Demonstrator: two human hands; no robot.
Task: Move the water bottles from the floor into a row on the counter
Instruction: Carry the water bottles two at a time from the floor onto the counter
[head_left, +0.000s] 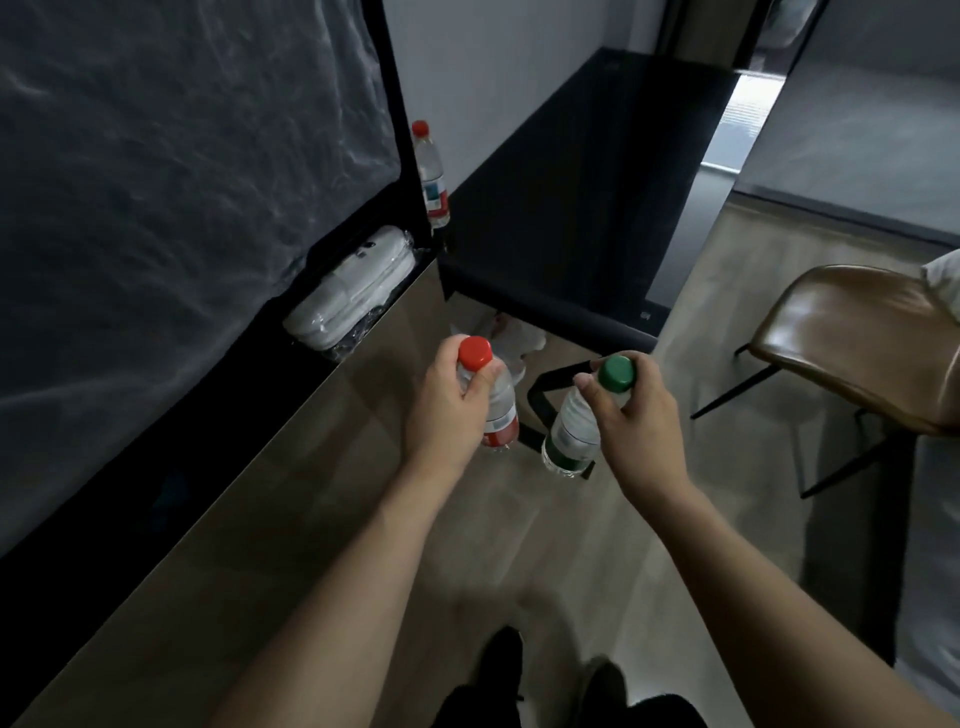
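Observation:
My left hand (451, 400) grips the neck of a clear bottle with a red cap and red label (500, 413). My right hand (631, 410) grips the neck of a clear bottle with a green cap and green label (571, 434). Both bottles hang above the wooden floor, in front of the near edge of the black counter (571, 208). A third bottle with a red cap (430, 176) stands upright at the counter's far left corner, against the wall.
A dark plastic-covered panel (182, 182) fills the left side, with a wrapped white bundle (353, 291) at its base. A brown leather chair (857, 343) stands to the right. White crumpled plastic (514, 332) lies under the counter. My dark shoes (498, 660) are below.

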